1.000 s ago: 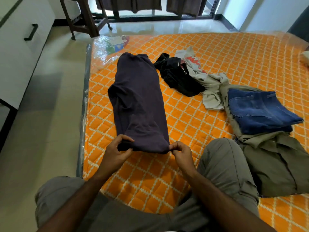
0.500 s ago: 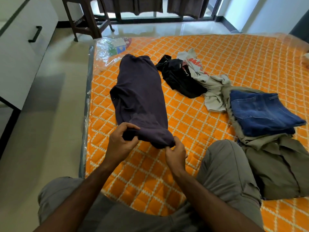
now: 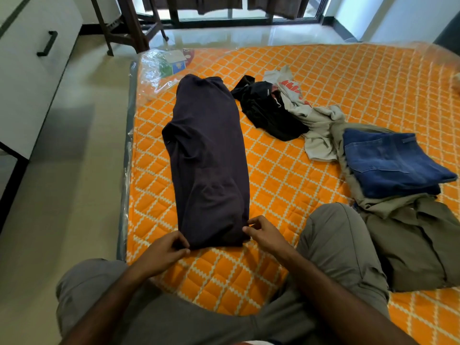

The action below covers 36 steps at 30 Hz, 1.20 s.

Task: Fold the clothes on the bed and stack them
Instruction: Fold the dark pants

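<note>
Now your left hand [image 3: 164, 247] pinches the near left corner of the dark purple garment [image 3: 209, 160], your right hand [image 3: 265, 232] at its near right corner, fingers curled, grip unclear, garment lying lengthwise on the orange bed [image 3: 286, 180], folded jeans [image 3: 393, 160] to the right.
</note>
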Available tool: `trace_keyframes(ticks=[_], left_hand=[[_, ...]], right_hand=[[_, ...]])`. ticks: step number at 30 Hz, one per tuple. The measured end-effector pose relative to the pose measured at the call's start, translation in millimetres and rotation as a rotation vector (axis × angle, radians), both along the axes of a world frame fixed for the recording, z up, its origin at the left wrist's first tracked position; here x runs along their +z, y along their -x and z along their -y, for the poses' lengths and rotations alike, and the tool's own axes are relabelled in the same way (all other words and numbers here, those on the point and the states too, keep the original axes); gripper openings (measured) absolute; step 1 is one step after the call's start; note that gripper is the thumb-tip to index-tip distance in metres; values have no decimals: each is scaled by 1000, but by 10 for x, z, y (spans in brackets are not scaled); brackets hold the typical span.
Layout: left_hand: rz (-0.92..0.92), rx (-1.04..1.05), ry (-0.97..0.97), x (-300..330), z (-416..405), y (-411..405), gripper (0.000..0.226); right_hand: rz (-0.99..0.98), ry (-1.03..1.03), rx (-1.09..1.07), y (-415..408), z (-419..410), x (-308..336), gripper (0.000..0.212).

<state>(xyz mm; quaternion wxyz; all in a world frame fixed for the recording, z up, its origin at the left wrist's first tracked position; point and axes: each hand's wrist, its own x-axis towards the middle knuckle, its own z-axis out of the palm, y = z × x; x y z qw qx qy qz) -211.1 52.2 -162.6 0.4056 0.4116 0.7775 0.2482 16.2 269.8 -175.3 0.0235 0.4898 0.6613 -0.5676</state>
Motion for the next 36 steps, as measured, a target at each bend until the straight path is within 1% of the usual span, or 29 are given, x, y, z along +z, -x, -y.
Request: trace_keyframes(ticks=[1, 3, 5, 7, 9, 10, 12, 14, 15, 17, 18, 20, 22, 24, 25, 28, 30, 32, 33, 36], left_hand=[[-1, 81, -30, 20, -6, -16, 14], [47, 261, -108, 82, -94, -18, 18], [226, 418, -134, 136, -234, 10, 30], [413, 509, -90, 176, -384, 2, 43], [504, 544, -47, 193, -520, -48, 47], [529, 566, -53, 196, -572, -69, 45], [566, 619, -85, 152, -645, -76, 43], [574, 628, -102, 97, -660, -60, 41], [566, 611, -108, 95, -657, -54, 38], [524, 573, -122, 72, -641, -41, 32], [507, 551, -135, 67, -639, -35, 31], [498, 510, -152, 86, -651, -25, 32], [495, 471, -148, 78, -677, -12, 38], [476, 452, -155, 79, -685, -14, 38], [492, 461, -161, 78, -683, -21, 38], [638, 507, -142, 60, -653, -42, 40], [681, 418, -59, 91, -610, -74, 39], [654, 274, 19, 131, -563, -113, 35], [631, 231, 17, 152, -544, -126, 33], [532, 253, -134, 274, -516, -144, 25]], right_hand=[[14, -41, 31, 30, 24, -10, 37], [72, -156, 76, 101, 54, -22, 58], [165, -286, 128, 177, 49, -32, 74], [210, -312, 153, 274, 33, -3, 93], [212, -267, 122, 353, 19, -17, 100], [214, -228, 102, 383, 12, -43, 97], [187, -152, 52, 425, -7, -88, 80], [93, -47, -45, 450, 16, -55, 66], [40, -15, -76, 453, 38, -19, 55], [-49, -17, -65, 453, 72, 57, 33], [-87, -22, -59, 449, 79, 92, 28], [-167, 20, -77, 435, 90, 130, 29], [-217, 71, -109, 424, 85, 146, 35], [-246, 59, -98, 414, 68, 159, 40], [-271, 50, -79, 405, 58, 169, 41], [-334, -3, -16, 391, 32, 228, 38], [-343, -69, 25, 382, 22, 234, 35], [-340, -106, 44, 376, 16, 234, 33], [-336, -119, 46, 368, 16, 233, 32], [-316, -123, 14, 343, 10, 209, 32]])
